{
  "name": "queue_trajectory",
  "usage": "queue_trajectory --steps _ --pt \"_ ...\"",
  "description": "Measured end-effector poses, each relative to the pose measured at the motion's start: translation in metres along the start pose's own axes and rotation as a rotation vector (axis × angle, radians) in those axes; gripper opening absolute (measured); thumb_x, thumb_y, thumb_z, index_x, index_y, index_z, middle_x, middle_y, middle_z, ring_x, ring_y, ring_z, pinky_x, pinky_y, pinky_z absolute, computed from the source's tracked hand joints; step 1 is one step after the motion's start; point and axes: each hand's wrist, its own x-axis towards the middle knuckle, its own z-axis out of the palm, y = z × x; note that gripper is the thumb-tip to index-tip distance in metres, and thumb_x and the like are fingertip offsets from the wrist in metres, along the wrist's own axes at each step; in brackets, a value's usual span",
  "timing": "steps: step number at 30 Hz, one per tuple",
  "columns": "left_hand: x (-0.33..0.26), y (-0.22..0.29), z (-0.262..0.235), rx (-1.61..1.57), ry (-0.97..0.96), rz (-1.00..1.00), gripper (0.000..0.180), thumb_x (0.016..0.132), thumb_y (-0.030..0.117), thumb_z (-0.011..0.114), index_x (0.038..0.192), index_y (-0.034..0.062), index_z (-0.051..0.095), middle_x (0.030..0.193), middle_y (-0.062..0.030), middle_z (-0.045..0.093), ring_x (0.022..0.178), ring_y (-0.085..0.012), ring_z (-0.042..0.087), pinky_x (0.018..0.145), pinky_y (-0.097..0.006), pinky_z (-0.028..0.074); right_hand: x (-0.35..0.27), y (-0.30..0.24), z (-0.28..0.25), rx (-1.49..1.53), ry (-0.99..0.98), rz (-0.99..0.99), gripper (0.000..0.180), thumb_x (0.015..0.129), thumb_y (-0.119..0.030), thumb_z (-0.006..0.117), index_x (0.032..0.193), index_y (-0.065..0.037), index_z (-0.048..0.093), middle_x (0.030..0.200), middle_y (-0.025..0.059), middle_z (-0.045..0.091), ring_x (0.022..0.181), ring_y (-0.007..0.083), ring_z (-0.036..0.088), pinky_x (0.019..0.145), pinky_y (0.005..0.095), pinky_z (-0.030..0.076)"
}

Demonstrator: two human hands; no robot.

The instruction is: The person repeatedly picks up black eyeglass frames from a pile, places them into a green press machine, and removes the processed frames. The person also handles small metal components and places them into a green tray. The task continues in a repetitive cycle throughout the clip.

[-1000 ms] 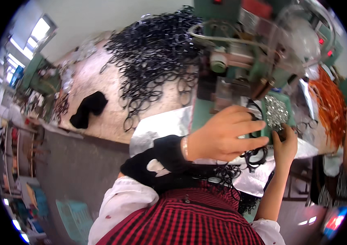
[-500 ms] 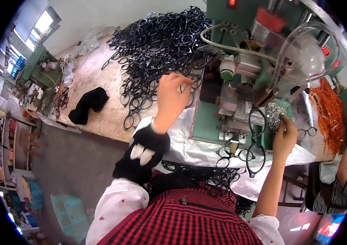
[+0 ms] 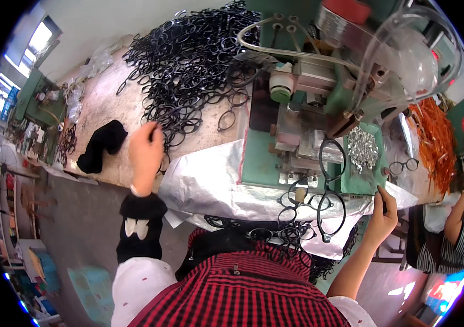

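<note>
My left hand is over the table at the near edge of a big heap of black eyeglass frames. Motion blurs its fingers, and I cannot tell whether they hold anything. A folded black cloth lies just left of it. My right hand is at the near right corner of a green tray of small silvery metal parts. Its thumb and forefinger are pressed together; anything between them is too small to make out. One black eyeglass frame hangs lengthwise at the front of the green machine, touched by neither hand.
Clear tubing loops over the machine. Orange strips are heaped at the right, with another eyeglass frame nearby. Silver sheeting covers the table's front. More frames lie at my lap. A person's arm shows far right.
My left hand has swung left, away from the machine, toward the black cloth. My right hand has drawn back from the metal parts to the tray's near corner. The view has shifted slightly.
</note>
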Motion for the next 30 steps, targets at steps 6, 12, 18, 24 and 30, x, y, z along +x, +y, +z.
queue_trajectory --steps 6,12,18,24,30 --pt "-0.017 0.001 0.03 0.108 -0.172 0.222 0.015 0.088 0.012 0.063 0.098 0.0026 0.069 0.098 -0.0175 0.065 0.093 -0.0361 0.058 0.083 -0.044 0.047 0.01 -0.062 0.019 0.325 -0.17 -0.123 0.016 0.078 0.006 0.068 0.094 0.005 0.07 0.094 0.008 0.068 0.091 0.018 0.062 0.086 0.0288 0.046" --pt "0.01 0.097 0.042 -0.135 0.017 0.21 0.01 0.089 0.006 0.063 0.097 -0.0008 0.064 0.096 -0.0138 0.061 0.083 -0.0284 0.06 0.074 -0.033 0.047 0.058 -0.122 0.086 0.65 -0.376 -0.024 0.036 0.078 -0.003 0.073 0.113 0.002 0.063 0.091 0.005 0.069 0.09 0.0111 0.063 0.083 0.0257 0.048" --pt "-0.036 0.088 0.073 -0.943 -0.127 -0.206 0.008 0.098 0.004 0.057 0.105 0.0019 0.055 0.093 -0.0019 0.06 0.086 -0.0075 0.058 0.076 -0.022 0.046 0.041 -0.135 0.088 0.767 -0.353 0.017 0.045 0.079 0.001 0.07 0.122 0.003 0.057 0.088 0.0018 0.065 0.087 0.0082 0.059 0.084 0.0234 0.045" --pt "-0.002 0.197 0.017 -1.324 0.052 0.315 0.013 0.098 0.006 0.054 0.11 -0.0003 0.054 0.098 -0.0133 0.064 0.089 -0.0198 0.064 0.082 -0.037 0.058 0.034 -0.141 0.087 0.916 -0.387 0.069 0.051 0.081 0.002 0.07 0.129 0.002 0.053 0.088 0.0012 0.066 0.093 0.0094 0.059 0.091 0.0256 0.044" --pt "0.03 0.252 -0.006 -1.211 0.01 0.481 0.013 0.093 -0.002 0.06 0.106 -0.0012 0.054 0.098 -0.017 0.069 0.081 -0.0178 0.067 0.073 -0.03 0.056 0.024 -0.167 0.07 0.978 -0.402 0.138 0.054 0.081 0.008 0.062 0.133 0.005 0.049 0.102 0.0069 0.068 0.102 0.0145 0.061 0.092 0.0281 0.045"
